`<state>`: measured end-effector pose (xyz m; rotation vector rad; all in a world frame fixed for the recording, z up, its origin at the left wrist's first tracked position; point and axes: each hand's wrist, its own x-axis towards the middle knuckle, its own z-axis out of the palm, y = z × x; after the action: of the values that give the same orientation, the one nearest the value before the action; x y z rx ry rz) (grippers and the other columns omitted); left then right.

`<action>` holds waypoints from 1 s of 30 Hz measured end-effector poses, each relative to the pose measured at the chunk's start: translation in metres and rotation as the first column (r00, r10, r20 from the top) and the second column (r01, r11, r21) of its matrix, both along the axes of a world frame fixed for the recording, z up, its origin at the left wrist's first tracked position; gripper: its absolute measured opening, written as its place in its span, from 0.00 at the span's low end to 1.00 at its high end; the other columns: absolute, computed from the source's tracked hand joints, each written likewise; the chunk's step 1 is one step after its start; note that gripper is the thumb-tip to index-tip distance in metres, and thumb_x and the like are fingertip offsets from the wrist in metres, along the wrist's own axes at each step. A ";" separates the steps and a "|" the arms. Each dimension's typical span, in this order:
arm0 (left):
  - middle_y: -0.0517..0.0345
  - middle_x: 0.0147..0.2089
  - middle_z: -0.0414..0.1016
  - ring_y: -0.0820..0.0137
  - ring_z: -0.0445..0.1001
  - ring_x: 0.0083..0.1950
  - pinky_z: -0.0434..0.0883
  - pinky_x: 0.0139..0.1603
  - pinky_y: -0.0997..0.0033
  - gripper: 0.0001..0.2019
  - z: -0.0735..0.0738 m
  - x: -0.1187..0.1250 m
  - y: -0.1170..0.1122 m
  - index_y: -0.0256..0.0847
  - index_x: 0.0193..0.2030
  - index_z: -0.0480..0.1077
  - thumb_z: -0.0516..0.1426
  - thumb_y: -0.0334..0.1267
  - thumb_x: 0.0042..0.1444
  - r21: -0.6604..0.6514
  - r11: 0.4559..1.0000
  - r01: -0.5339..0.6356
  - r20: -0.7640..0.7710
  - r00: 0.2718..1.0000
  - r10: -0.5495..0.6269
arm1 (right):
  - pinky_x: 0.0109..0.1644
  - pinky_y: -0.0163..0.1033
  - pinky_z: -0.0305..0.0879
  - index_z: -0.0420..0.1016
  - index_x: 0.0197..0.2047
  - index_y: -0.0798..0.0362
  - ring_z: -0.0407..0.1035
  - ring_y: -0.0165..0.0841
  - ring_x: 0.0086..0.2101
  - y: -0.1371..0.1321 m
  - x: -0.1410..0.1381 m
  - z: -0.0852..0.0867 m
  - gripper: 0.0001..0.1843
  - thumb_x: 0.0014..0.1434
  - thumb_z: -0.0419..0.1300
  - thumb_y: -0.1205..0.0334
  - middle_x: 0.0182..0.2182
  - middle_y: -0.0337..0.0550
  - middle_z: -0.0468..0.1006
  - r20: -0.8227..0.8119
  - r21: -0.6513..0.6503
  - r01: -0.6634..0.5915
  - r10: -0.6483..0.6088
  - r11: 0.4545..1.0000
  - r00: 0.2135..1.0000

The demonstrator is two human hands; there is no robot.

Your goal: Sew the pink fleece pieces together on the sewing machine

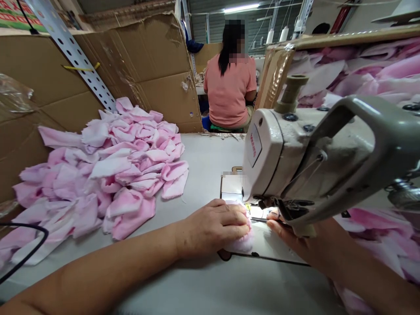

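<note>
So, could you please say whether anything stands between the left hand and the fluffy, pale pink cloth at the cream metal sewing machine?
Nothing visible does: the left hand rests on the fluffy, pale pink cloth, at the needle end of the cream metal sewing machine.

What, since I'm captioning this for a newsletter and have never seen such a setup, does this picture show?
It is a single picture, from a camera worn on a person's head, looking forward and down. Both forearms entering from below belong to that wearer. The machine at right is a sewing machine. The left hand rests over a fuzzy pink piece beside the lit needle area. The right hand reaches in from the other side, partly hidden by the machine; what it holds is unclear. On the pale tabletop, a fabric pile, pink and white, lies at left. Beyond, a co-worker sits facing away.
</note>
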<state>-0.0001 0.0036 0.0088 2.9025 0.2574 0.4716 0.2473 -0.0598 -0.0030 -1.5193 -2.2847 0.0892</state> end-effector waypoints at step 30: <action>0.54 0.50 0.72 0.71 0.68 0.52 0.58 0.57 0.69 0.10 -0.003 -0.001 0.001 0.40 0.50 0.66 0.48 0.31 0.65 -0.042 0.999 -0.007 -0.045 0.999 0.006 | 0.30 0.37 0.63 0.76 0.34 0.49 0.71 0.36 0.26 -0.005 -0.007 -0.011 0.13 0.61 0.51 0.58 0.23 0.41 0.75 -0.032 -0.051 0.069 -0.071 0.996 0.997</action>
<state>-0.0008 0.0050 0.0057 2.8740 0.2799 0.3981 0.2405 -0.0644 -0.0135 -1.6093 -2.2162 0.1519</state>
